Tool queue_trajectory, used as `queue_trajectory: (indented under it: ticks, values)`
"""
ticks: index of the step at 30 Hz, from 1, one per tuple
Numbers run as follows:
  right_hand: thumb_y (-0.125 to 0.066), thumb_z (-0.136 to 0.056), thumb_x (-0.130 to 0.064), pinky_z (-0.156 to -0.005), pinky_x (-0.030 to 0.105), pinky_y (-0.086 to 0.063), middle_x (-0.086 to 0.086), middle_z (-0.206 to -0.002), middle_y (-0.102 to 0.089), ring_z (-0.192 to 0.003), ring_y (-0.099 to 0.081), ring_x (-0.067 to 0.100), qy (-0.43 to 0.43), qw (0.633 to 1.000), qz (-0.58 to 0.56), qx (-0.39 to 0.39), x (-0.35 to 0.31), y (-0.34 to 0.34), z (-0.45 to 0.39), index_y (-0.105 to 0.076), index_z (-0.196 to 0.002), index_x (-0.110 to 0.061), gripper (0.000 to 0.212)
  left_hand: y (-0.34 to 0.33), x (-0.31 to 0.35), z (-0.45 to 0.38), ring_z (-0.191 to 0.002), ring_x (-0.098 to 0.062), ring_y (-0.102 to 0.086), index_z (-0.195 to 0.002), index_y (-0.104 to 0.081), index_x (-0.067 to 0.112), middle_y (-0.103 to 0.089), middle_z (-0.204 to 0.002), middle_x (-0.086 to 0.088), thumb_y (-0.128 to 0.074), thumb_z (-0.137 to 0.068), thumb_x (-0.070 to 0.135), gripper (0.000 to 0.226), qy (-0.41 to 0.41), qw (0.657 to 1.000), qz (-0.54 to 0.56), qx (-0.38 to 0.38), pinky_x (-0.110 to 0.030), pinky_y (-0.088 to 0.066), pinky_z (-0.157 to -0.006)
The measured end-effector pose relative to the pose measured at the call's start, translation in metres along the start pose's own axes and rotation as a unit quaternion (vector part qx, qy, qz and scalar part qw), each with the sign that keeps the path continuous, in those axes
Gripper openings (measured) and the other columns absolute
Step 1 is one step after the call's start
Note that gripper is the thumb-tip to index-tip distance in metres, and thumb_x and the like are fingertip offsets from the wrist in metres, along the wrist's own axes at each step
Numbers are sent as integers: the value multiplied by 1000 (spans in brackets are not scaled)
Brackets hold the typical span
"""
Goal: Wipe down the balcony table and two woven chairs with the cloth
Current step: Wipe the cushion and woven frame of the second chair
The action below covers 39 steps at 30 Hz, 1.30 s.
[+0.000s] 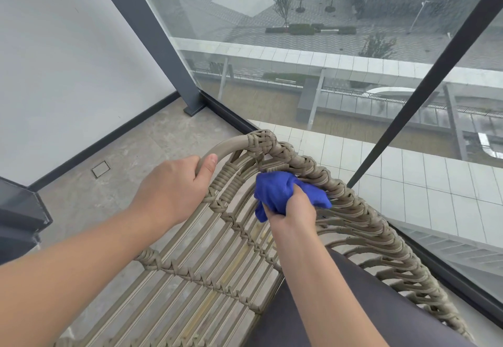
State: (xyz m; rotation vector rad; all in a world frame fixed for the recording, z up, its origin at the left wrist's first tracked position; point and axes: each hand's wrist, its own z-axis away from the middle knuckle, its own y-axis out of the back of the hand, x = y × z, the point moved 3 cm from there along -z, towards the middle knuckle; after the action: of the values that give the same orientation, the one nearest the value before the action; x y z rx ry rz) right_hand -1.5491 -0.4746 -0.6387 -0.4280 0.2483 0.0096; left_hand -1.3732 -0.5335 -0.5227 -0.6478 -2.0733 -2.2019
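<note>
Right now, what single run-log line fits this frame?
step: wiping woven chair rim | right hand: grips blue cloth against weave | left hand: holds frame | table: not in view

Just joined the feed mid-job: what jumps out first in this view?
The bright blue cloth at centre stands out, bunched in the right hand and pressed against the wrapped rim of the beige woven chair. Left of it, the left hand grips the chair's smooth curved frame end. Behind the chair, a glass balcony wall looks down on a paved courtyard with trees.
</note>
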Motion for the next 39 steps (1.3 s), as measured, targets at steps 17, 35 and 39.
queue_trajectory:
  ticks: [17,35,39]
  values:
    - [-65,-97,-21,-56,27,-56,3,-121,-71,-89,-69,18,110,991,77,4,-17,63,-3,-61,-133,-24,36,0,0,0,-63,-22,-57,-70,-51,16,-60,-64,-4,-20,-104,59,63,-14,999,-37,14,-35,-40,-55]
    - [-68,-94,-34,-61,39,-55,0,-151,-44,-129,-52,34,118,952,-36,280,-141,241,-77,-43,-151,-30,63,-4,-3,-1,-64,-26,-58,-69,-54,13,-61,-65,-7,-19,-103,61,68,-31,998,-46,22,-39,-43,-58]
    - [-57,-102,-12,-84,45,-57,15,-136,-51,-126,-52,43,120,966,-7,230,-140,223,-87,-45,-150,-16,49,-4,-2,0,-63,-24,-56,-69,-53,14,-60,-64,-6,-19,-103,60,66,-35,998,-52,25,-37,-38,-55]
